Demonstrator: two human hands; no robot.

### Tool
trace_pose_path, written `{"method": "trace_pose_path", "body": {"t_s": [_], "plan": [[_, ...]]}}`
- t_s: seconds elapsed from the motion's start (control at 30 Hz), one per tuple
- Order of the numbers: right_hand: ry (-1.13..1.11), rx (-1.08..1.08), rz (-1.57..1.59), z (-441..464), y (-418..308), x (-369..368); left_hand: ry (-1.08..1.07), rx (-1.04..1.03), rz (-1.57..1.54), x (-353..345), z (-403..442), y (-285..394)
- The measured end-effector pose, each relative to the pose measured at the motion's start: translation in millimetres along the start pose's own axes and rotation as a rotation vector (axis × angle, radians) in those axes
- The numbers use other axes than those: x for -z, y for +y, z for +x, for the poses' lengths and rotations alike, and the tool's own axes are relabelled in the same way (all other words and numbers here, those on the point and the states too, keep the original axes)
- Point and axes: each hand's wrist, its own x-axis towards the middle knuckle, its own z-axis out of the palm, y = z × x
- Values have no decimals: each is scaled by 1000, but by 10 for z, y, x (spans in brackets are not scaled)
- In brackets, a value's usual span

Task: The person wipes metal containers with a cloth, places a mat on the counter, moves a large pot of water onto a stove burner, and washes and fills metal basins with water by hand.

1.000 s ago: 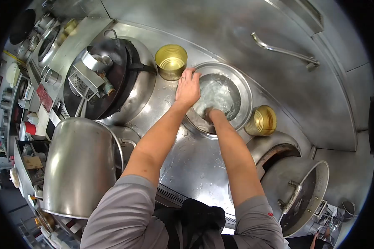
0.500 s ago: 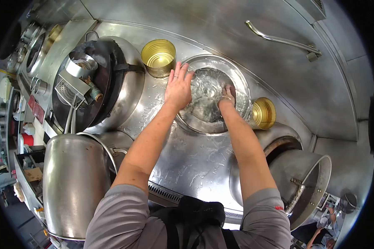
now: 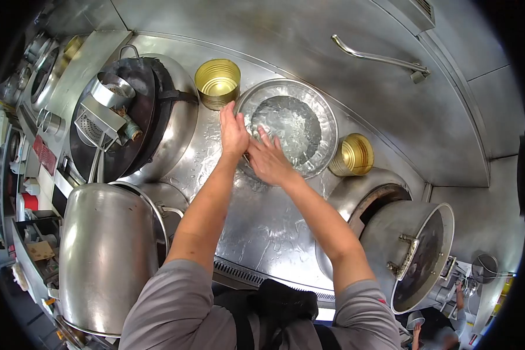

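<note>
A round metal basin (image 3: 329, 111) with rippling clear water (image 3: 291, 125) sits on the wet steel counter. My left hand (image 3: 234, 134) is at the basin's left rim, fingers stretched upward and holding nothing. Close beside its wrist, my right hand (image 3: 269, 160) is over the basin's lower left part, fingers spread; whether the two hands touch I cannot tell. An upright gold tin can (image 3: 219, 87) stands just beyond my left fingertips. To the basin's lower right, another gold can (image 3: 356, 154) appears tilted in view.
A dark wok (image 3: 108, 160) with a strainer and metal containers on it lies at left. Large steel pots flank my arms, one at left (image 3: 108, 251) and one at right (image 3: 385, 245). A faucet (image 3: 379, 58) juts from the back wall. Another person's arm (image 3: 459, 297) shows at lower right.
My right hand has come out of the water and moved left, next to my left hand. My left hand has lowered slightly. The whole view has shifted a little.
</note>
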Motion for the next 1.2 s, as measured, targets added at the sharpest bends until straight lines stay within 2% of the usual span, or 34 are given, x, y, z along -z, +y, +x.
{"method": "trace_pose_path", "body": {"t_s": [0.03,0.07,0.13,0.17,0.2,0.3,0.37,0.4,0.43,0.5,0.57,0.63,0.73,0.8,0.87,1.0,1.2], "plan": [[-8,10,-182,147,19,23,29,40,-59,2,-19,-3],[-6,8,-175,255,66,13,25,38,-53,22,-41,12],[153,60,-260,449,185,-18,32,52,67,52,-57,56],[206,75,-224,503,229,29,105,15,116,22,-66,34],[197,73,-223,550,279,83,100,23,114,28,-86,52],[112,-143,-512,778,529,211,122,62,166,40,-96,74],[144,-230,-552,744,845,321,95,124,96,42,-91,56],[28,-345,-621,727,976,422,72,186,19,48,-96,51],[147,-337,-720,623,1214,393,83,193,25,49,-94,48],[117,-448,-597,347,1194,762,71,235,60,78,-95,103],[499,-614,-387,28,1351,812,57,276,87,136,-88,205],[616,-819,-207,-310,1284,779,-59,379,164,211,-98,288],[539,-894,-29,-602,1421,504,-163,394,225,283,-105,272],[568,-874,19,-646,1519,447,-94,335,198,265,-92,167],[621,-834,62,-645,1584,462,-175,319,174,304,-25,130],[703,-690,326,-709,1759,354,-157,253,58,256,-21,-44],[730,-681,489,-680,1690,399,-147,251,9,314,5,54]]}}
